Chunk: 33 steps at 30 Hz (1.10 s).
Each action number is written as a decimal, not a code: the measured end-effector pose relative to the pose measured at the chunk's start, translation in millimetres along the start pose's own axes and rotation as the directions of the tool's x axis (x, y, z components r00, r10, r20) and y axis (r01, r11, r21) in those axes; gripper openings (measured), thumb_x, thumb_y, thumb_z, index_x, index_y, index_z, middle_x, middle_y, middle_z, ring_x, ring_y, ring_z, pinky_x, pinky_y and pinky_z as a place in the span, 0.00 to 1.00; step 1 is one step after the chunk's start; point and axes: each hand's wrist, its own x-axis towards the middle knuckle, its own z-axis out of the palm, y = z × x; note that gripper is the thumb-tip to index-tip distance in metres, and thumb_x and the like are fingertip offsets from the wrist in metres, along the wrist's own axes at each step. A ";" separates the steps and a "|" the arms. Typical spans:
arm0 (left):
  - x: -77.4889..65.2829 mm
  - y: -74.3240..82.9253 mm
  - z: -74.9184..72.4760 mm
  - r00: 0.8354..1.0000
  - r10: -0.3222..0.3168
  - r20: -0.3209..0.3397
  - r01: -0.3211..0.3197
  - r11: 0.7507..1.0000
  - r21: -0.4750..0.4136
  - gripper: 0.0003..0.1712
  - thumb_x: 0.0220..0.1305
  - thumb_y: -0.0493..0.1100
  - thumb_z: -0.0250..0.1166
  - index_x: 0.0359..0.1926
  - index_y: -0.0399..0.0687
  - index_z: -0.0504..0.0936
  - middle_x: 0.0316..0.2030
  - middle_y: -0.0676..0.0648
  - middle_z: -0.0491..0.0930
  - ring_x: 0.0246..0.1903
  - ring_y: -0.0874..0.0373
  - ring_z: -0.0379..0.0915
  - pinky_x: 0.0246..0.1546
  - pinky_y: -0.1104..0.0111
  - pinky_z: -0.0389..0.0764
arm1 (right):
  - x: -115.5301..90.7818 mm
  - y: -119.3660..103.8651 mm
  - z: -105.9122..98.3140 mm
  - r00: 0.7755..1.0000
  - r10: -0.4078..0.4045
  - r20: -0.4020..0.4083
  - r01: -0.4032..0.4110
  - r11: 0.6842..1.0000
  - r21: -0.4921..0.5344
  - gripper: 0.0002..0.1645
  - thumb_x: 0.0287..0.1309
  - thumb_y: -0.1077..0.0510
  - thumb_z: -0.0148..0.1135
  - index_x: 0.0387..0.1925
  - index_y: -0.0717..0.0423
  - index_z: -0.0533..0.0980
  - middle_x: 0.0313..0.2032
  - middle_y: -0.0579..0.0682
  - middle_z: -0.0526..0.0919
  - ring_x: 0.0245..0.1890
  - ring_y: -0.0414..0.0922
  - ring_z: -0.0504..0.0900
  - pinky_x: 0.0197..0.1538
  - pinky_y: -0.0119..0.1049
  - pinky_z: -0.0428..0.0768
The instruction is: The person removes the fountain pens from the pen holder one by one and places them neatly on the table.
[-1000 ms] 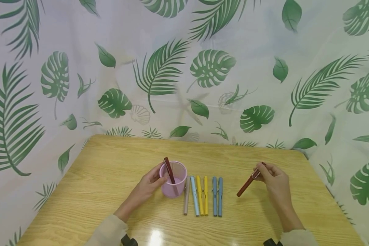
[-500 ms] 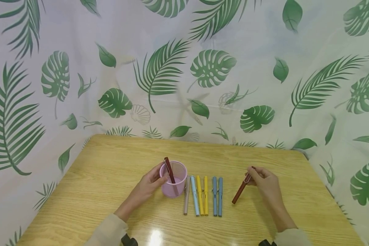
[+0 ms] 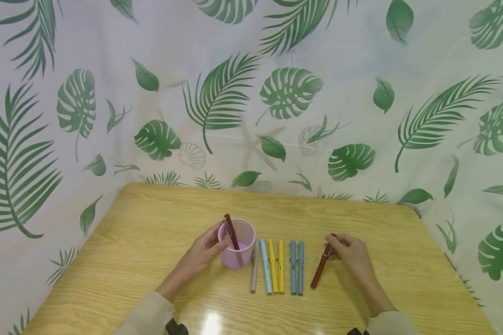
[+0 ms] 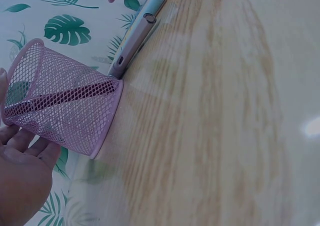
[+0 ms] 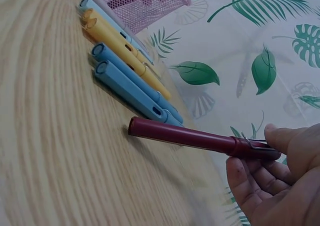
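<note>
My left hand [image 3: 199, 253] grips the rim and side of a pink mesh pen cup [image 4: 75, 106], which stands upright on the table. One dark red pen [image 3: 231, 231] leans inside that cup. In my right hand [image 3: 352, 256] a second dark red pen [image 5: 185, 137] is pinched by its clip end between thumb and fingers, its other end slanting down close over the table. Left of it lie two blue pens [image 3: 300, 267], two yellow pens [image 3: 281, 267], a light blue pen [image 3: 266, 267] and a grey-brown pen [image 3: 254, 267], side by side.
The wooden table [image 3: 159, 214] has its back edge against a white cloth [image 3: 234, 46] printed with green leaves, which also hangs at both sides. The grey-brown pen lies right beside the cup.
My right hand has moved left and toward me, bringing the dark red pen near the blue pens. The left hand and the cup stay in place.
</note>
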 end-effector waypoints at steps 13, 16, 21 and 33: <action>-0.1 0.7 0.4 1.000 -0.019 -0.014 0.019 1.000 0.006 0.37 0.78 0.35 0.57 0.80 0.34 0.53 0.77 0.33 0.57 0.75 0.39 0.56 0.72 0.60 0.65 | -1.1 2.5 21.9 0.999 -0.002 -0.043 -0.006 0.982 -0.188 0.24 0.72 0.54 0.65 0.55 0.73 0.79 0.31 0.52 0.87 0.25 0.44 0.82 0.29 0.33 0.84; -0.4 -0.5 0.5 1.000 -0.015 -0.016 0.016 1.000 0.012 0.36 0.78 0.35 0.57 0.80 0.33 0.53 0.76 0.32 0.57 0.75 0.39 0.56 0.72 0.60 0.64 | -0.8 4.6 25.6 0.999 -0.014 -0.052 0.003 0.977 -0.214 0.23 0.71 0.56 0.66 0.55 0.74 0.78 0.34 0.57 0.88 0.24 0.42 0.82 0.27 0.32 0.84; -0.7 -0.6 0.8 1.000 -0.021 -0.020 0.021 1.000 0.006 0.36 0.78 0.34 0.58 0.80 0.34 0.54 0.76 0.33 0.58 0.75 0.40 0.56 0.72 0.60 0.65 | 1.2 8.5 30.1 0.997 -0.038 -0.070 0.019 0.964 -0.263 0.22 0.69 0.58 0.67 0.53 0.76 0.78 0.35 0.60 0.87 0.24 0.41 0.82 0.26 0.30 0.83; -1.1 -0.5 0.3 1.000 -0.019 -0.019 0.019 0.999 0.029 0.37 0.78 0.36 0.58 0.80 0.35 0.54 0.77 0.34 0.57 0.75 0.40 0.56 0.73 0.59 0.63 | 5.4 12.2 38.8 0.993 -0.096 -0.068 0.060 0.910 -0.410 0.21 0.68 0.57 0.67 0.49 0.74 0.81 0.36 0.59 0.87 0.30 0.44 0.82 0.28 0.31 0.79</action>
